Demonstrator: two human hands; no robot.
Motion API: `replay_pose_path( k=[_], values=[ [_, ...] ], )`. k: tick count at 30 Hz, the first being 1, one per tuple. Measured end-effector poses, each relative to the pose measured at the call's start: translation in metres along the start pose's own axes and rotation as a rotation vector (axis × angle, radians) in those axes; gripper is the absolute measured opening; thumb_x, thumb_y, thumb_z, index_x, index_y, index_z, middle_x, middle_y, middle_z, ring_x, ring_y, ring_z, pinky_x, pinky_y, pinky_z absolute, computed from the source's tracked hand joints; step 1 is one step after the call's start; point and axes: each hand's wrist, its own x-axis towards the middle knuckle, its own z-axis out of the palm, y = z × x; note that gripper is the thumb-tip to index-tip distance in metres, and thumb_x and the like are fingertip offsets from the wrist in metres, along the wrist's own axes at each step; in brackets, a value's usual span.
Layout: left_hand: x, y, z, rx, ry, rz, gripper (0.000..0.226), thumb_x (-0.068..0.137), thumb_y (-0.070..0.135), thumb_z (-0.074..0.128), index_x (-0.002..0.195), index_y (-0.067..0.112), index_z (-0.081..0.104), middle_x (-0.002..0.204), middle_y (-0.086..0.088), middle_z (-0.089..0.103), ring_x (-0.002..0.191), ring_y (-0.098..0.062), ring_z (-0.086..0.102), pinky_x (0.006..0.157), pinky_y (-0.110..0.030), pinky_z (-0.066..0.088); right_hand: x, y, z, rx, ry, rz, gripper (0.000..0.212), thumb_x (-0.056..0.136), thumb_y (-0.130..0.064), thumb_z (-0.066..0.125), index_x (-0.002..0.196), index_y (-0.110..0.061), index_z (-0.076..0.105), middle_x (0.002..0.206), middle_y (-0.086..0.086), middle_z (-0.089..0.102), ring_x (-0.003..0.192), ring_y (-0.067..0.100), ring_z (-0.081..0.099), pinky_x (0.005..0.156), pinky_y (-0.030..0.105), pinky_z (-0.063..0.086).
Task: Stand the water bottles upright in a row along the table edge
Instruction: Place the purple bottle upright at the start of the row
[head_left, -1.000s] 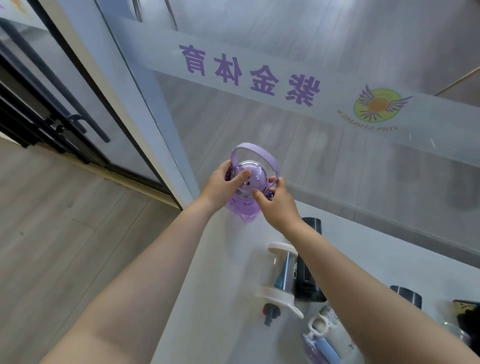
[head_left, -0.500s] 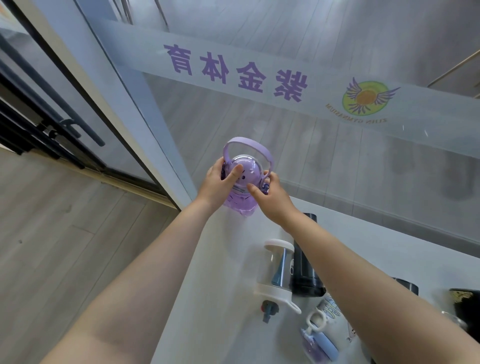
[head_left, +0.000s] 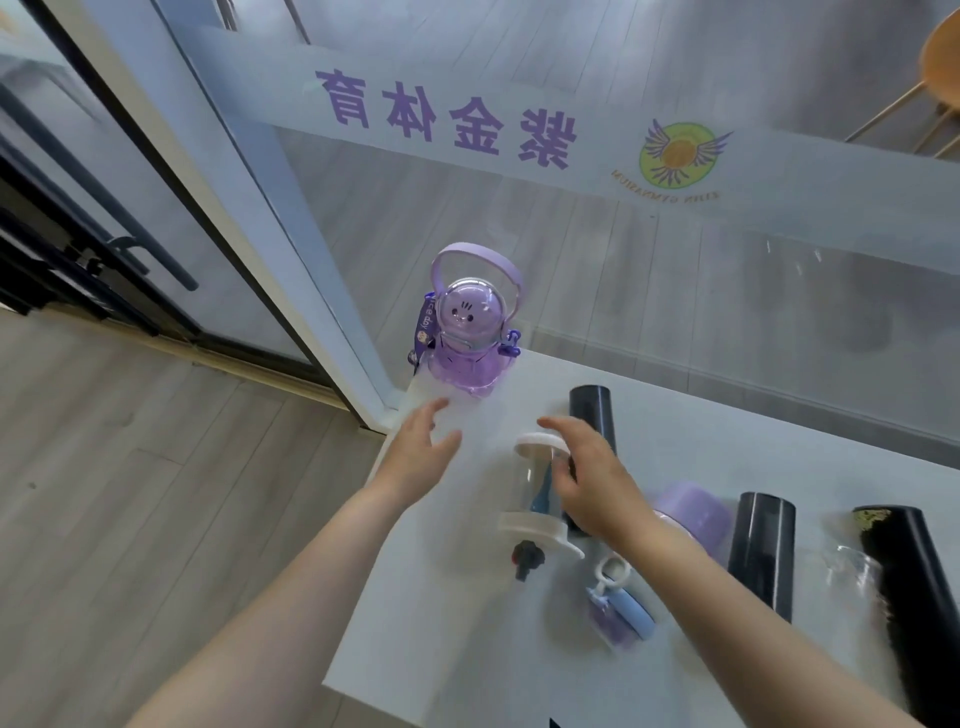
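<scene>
The purple bottle (head_left: 470, 332) stands upright at the bench (head_left: 457, 649) corner, both hands' fingers (head_left: 436, 410) released, grasping nothing.

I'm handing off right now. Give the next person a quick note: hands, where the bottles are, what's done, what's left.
Left hand: open, empty, over the table.
Right hand: open, on or just over the clear bottle; no grip yet.
Done: purple bottle upright at the far corner by the glass.
Left: the clear bottle, black bottle, lilac bottle, a second black bottle and the far-right black one all appear to lie on their sides. Stand each beside the purple one.
</scene>
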Motion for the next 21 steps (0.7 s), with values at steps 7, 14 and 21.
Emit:
replay_pose_path(
  k=[7, 14, 21],
  values=[
    [-0.059, -0.081, 0.031, 0.527, -0.036, 0.092, 0.054, 0.094, 0.032, 0.048, 0.146, 0.020, 0.034, 0.157, -0.006, 0.023, 0.144, -0.025, 0.017, 0.116, -0.036, 0.014, -0.047, 0.018, 0.019, -0.380, -0.249, -0.191, 0.071, 0.072, 0.004, 0.048, 0.141, -0.017, 0.047, 0.155, 0.006, 0.032, 0.141, 0.030, 0.029, 0.115, 0.030, 0.020],
    [-0.087, -0.119, 0.044, 0.659, 0.045, 0.193, 0.059, 0.091, 0.040, 0.029, 0.146, 0.019, 0.035, 0.157, -0.004, 0.027, 0.144, -0.018, 0.012, 0.116, -0.031, -0.001, -0.054, 0.009, 0.021, -0.567, -0.413, -0.152, 0.082, 0.080, -0.018, 0.049, 0.154, -0.031, 0.016, 0.163, 0.003, -0.011, 0.150, 0.025, -0.006, 0.117, 0.031, 0.010],
    [-0.087, -0.126, 0.046, 0.695, 0.062, 0.222, 0.055, 0.094, 0.037, 0.032, 0.147, 0.021, 0.035, 0.157, -0.002, 0.028, 0.145, -0.020, 0.017, 0.117, -0.035, 0.006, -0.043, 0.009, 0.036, -0.837, -0.424, -0.245, 0.092, 0.055, -0.002, 0.074, 0.141, -0.020, 0.046, 0.148, 0.027, 0.039, 0.124, 0.049, 0.049, 0.081, 0.046, 0.055]
  ],
)
